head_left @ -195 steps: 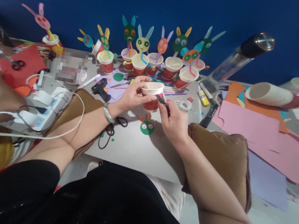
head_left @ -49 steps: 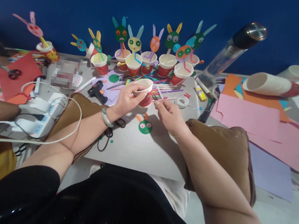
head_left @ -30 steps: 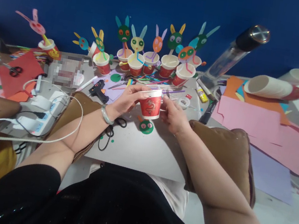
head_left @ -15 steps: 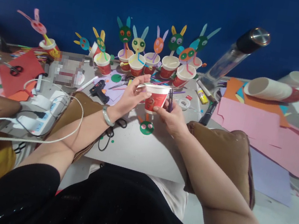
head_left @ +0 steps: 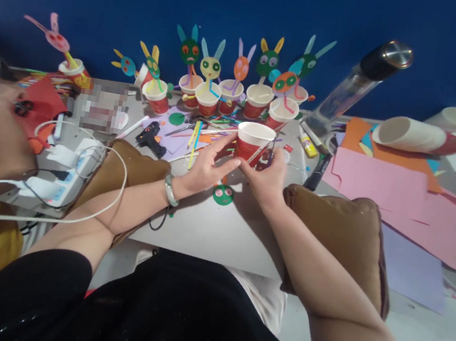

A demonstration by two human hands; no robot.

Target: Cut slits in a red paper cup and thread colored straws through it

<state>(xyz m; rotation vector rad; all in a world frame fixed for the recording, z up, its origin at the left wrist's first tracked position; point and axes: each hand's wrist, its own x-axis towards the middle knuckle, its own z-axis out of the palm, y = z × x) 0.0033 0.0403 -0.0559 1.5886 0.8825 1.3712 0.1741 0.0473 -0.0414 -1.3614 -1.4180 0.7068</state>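
Note:
Between my two hands is an upright red and white paper cup (head_left: pixel 254 140). My left hand (head_left: pixel 210 166) holds it from the left, thumb at its front. From the right, my right hand (head_left: pixel 268 180) grips the same cup, and a dark, narrow tool (head_left: pixel 272 153) is also in that hand. Just below the hands, a green paper face (head_left: pixel 223 195) with pink eyes lies on the grey table (head_left: pixel 217 233). Coloured sticks (head_left: pixel 194 144) lie to the left of the cup, near a black glue gun (head_left: pixel 152 138).
Several cups with paper animal faces (head_left: pixel 207 99) line the blue wall. A glass bottle (head_left: pixel 342 93) leans behind. Pink paper (head_left: pixel 380 182) lies right, between a brown cushion (head_left: pixel 333 236) and stacked cups (head_left: pixel 414 136). Another person's arm (head_left: pixel 0 136) reaches in beside the power strip (head_left: pixel 77 176).
The cup has moved right and turned so its opening shows more. My left hand has shifted right with it. At the left, the other person's arm has risen over the red paper.

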